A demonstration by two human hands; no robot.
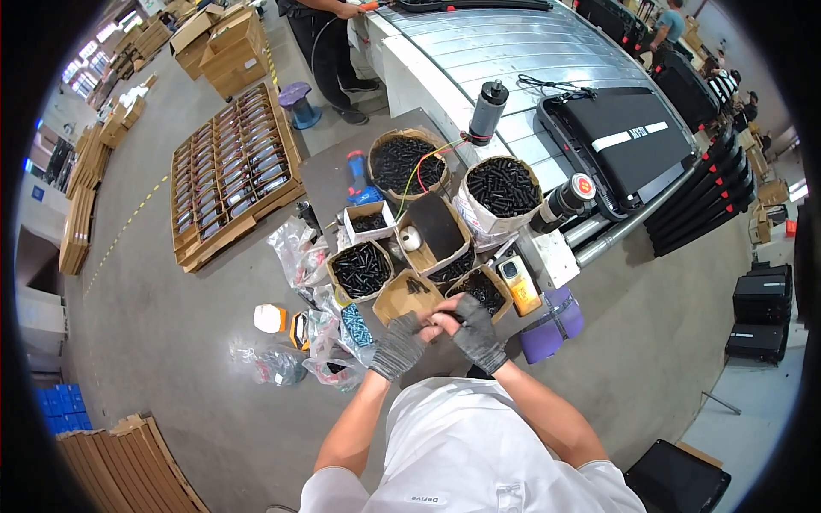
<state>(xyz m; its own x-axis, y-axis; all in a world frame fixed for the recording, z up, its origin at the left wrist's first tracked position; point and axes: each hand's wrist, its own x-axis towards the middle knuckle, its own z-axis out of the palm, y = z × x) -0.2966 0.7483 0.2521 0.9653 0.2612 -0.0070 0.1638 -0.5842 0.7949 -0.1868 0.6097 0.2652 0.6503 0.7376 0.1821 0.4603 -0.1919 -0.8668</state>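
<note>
Two gloved hands (pixel 398 347) (pixel 475 330), fingertips (pixel 444 320) together.

the gloves (pixel 481 340) are matt grey knit and the shirt (pixel 479 436) smooth white cloth, while the cardboard box (pixel 393 297) looks dull and papery, the bags (pixel 297 248) crinkled glossy plastic, the slats (pixel 445 64) shiny smooth metal, the case (pixel 637 168) matt black plastic, and the stool (pixel 540 340) smooth purple plastic.
</note>
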